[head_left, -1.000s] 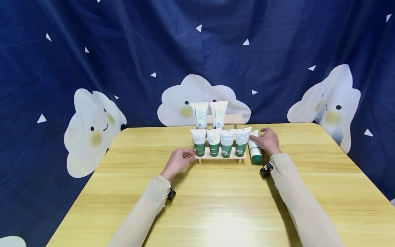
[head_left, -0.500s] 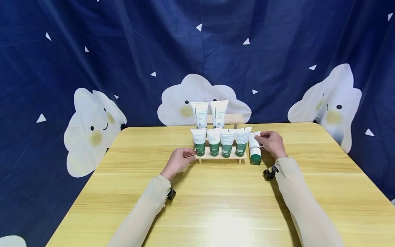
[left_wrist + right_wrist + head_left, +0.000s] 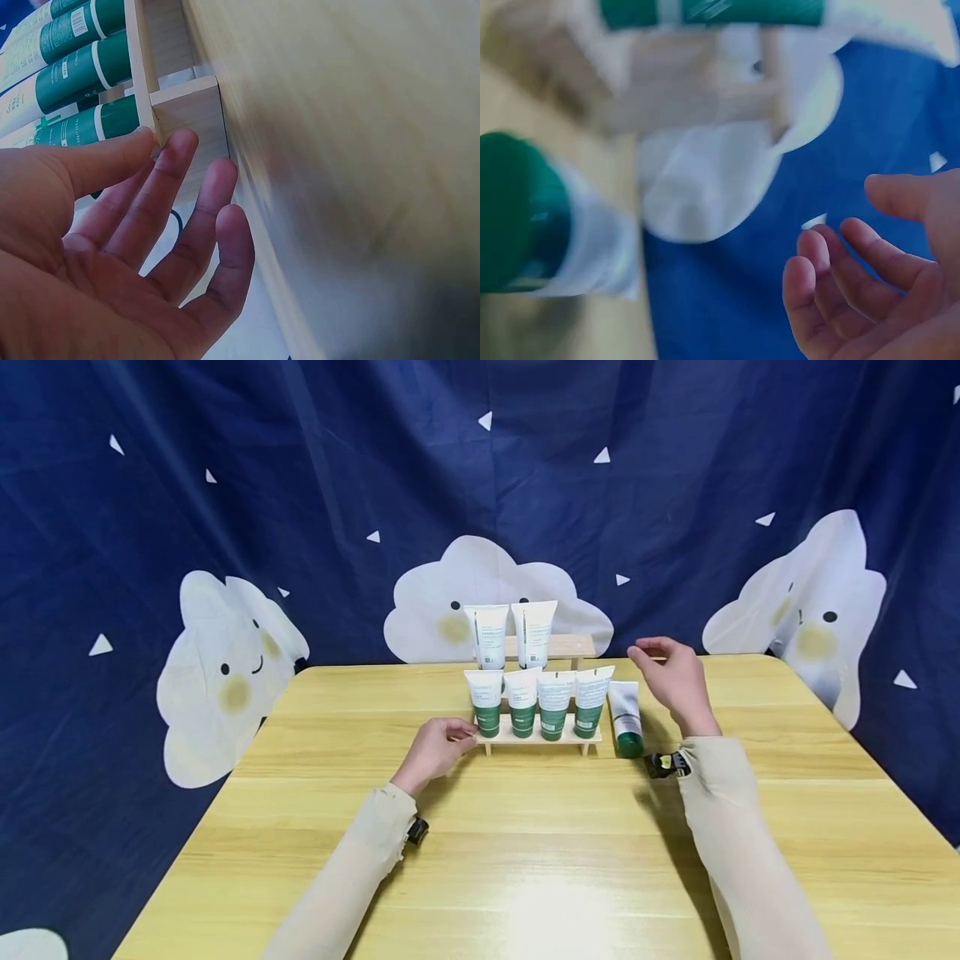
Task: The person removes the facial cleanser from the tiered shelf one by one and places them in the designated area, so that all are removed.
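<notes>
At the left end of a wooden tiered rack (image 3: 538,742), my left hand (image 3: 432,755) pinches the lower shelf's corner between thumb and forefinger; the left wrist view shows the thumb tip (image 3: 142,137) at the board's edge. Several green-and-white squeeze tubes (image 3: 552,703) stand cap-down along that shelf. Two taller white tubes (image 3: 489,642) rise behind them. Right of the rack, another squeeze tube (image 3: 626,717) lies on the table, its green cap (image 3: 517,214) towards me. My right hand (image 3: 677,683) hovers above and right of it, fingers loosely bent around nothing.
The rack's top shelf (image 3: 570,647) extends right of the two taller tubes. Behind the pale wooden table (image 3: 450,877) hangs a dark blue curtain (image 3: 315,468) with cloud prints.
My right hand has let go of the lying tube and risen up and to the right. That tube has shifted slightly rightward. My left hand stays at the rack.
</notes>
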Tool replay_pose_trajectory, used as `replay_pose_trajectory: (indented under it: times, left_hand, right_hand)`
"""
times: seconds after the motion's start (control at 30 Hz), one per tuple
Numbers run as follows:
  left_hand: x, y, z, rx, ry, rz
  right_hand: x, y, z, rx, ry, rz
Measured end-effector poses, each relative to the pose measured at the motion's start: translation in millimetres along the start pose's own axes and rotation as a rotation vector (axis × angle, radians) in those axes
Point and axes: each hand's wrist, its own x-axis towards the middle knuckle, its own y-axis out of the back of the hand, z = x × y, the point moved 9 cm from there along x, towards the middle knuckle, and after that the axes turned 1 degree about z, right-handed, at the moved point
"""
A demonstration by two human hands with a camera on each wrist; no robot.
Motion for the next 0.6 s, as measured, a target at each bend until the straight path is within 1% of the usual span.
replay_pose_trajectory:
  times: [0.13,0.27,0.5,0.6]
  left_hand:
    - [0.4,0.8,0.9,0.002,0.003,0.001]
    - [0.9,0.4,1.1,0.004,-0.002,-0.003]
    - [1.4,0.3,0.1,0.008,-0.01,-0.001]
    - [1.0,0.5,0.0,0.009,-0.011,-0.001]
  right_hand:
    - [-6.0,2.6,-27.2,0.023,0.047,-0.002]
    - [-12.5,-0.3,-52.0,0.045,0.097,-0.012]
    - [-18.1,-15.3,-88.5,0.056,0.204,-0.05]
    - [-18.8,-23.5,-100.0,0.055,0.224,-0.073]
